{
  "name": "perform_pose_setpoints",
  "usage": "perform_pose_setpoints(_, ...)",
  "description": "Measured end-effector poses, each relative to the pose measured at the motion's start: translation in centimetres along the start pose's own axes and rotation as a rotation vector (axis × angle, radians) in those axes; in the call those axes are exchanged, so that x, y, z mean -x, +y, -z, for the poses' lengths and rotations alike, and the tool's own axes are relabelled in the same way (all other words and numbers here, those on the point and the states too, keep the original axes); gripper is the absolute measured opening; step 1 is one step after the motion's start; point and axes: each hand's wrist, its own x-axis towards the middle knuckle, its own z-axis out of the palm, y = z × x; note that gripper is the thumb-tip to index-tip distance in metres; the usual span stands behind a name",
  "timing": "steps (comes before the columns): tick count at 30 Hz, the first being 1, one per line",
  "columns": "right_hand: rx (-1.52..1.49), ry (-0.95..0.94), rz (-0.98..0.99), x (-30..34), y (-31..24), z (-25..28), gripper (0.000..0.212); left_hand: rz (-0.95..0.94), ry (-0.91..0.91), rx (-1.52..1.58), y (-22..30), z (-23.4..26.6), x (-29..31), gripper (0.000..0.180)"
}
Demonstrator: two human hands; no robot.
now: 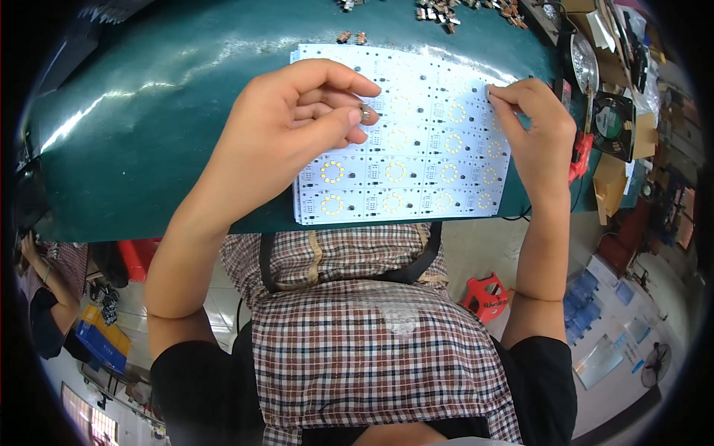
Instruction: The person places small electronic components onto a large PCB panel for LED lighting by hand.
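Curled left fingers (pixel 335 128) pinch a small metal part (pixel 365 111) as right fingers (pixel 512 94), tips together, contents unclear, meet above a white circuit-board panel (pixel 425 149).

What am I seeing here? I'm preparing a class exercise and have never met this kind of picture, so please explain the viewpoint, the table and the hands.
There is no machine: these are a person's own bare hands. The single picture comes from a wide fisheye camera worn on the head, looking down, so straight edges bend near the rim. The checked apron below is the wearer's.

On the green table lies a white panel printed with rings of yellowish dots. Small metallic pieces lie loose beyond it.

The left hand holds a small part at its fingertips, above the panel. The right hand is at the panel's right side; whether it pinches anything is too small to tell.
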Motion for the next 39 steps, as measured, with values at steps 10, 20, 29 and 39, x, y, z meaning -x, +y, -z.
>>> perform_pose_setpoints(10,-0.144,-0.13,-0.178,-2.2,0.7,1.4,0.014,0.064,0.017,0.062,0.4,0.3,-0.5,0.025)
perform_pose_setpoints(20,-0.116,-0.157,-0.197,-7.8,2.1,-3.6,0.024,-0.003,0.083,-0.005,1.3,1.2,0.6,0.027)
perform_pose_setpoints(29,0.177,-0.005,0.008,-7.7,0.8,-5.3,0.014,-0.022,0.288,-0.05,1.1,2.3,1.0,0.021)
perform_pose_setpoints(39,-0.002,0.256,-0.035,-8.9,-1.4,-4.3,0.007,-0.42,0.419,-0.969,0.5,2.6,-0.2,0.017)
